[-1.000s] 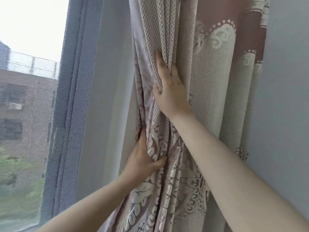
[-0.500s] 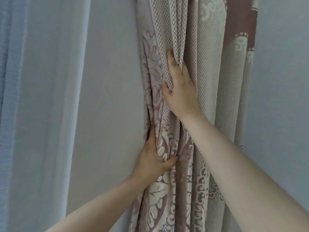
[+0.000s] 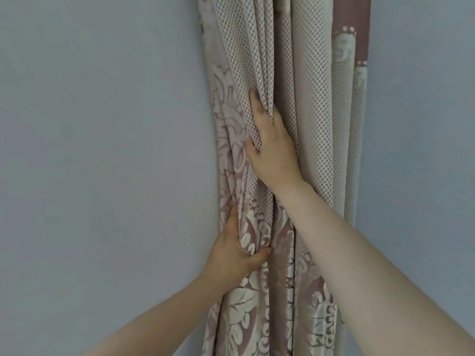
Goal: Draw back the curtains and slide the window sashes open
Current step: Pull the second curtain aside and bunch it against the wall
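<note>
A pink and cream patterned curtain (image 3: 316,93) hangs bunched in tight folds against a pale blue-grey wall. My right hand (image 3: 272,152) is pressed into the upper folds, its fingers tucked into the dotted fabric. Lower down, my left hand (image 3: 234,250) grips the curtain's left edge, thumb on the front and fingers behind the floral cloth. The window and its sashes are out of view.
Bare blue-grey wall (image 3: 102,163) fills the whole left half of the view. A narrower strip of the same wall (image 3: 424,124) shows to the right of the curtain.
The view has swung right: the window frame and screen seen a second ago have left the frame. Both hands keep their hold on the gathered curtain, which now sits nearer the middle.
</note>
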The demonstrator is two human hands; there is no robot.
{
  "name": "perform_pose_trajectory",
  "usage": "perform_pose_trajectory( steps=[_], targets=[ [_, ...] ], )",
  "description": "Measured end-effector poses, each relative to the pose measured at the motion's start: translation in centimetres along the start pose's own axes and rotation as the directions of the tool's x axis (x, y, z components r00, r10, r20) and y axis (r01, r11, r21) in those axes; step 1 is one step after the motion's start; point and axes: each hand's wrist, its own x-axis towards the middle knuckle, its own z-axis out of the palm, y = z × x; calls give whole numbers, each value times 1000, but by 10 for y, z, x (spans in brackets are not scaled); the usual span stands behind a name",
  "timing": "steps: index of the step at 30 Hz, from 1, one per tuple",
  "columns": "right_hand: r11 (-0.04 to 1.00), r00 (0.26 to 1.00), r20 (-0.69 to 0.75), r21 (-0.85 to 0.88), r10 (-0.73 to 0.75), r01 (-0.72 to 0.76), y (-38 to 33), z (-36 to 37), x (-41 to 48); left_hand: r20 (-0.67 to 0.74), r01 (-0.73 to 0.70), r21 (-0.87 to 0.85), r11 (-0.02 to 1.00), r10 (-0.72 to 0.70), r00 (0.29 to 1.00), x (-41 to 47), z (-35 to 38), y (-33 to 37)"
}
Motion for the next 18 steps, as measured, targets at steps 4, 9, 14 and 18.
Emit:
perform_pose_trajectory(
  steps=[4, 9, 14, 18],
  targets=[
    [1000, 999, 26, 23, 20, -20, 38, -6, -7, -8, 5, 53, 999, -4, 1000, 14, 32, -3],
    [999, 999, 27, 39, 31, -32, 68, -12, -13, -17, 6, 74, 997, -5, 1000, 27, 60, -6],
    [998, 999, 21, 47, 46, -47, 100, -22, -18, -7, 13, 86, 996, -12, 1000, 42, 90, -7],
    [998, 998, 9, 35, 60, -60, 126, -26, -23, 4, -1, 87, 996, 1, 1000, 55, 113, -8]
  ],
)
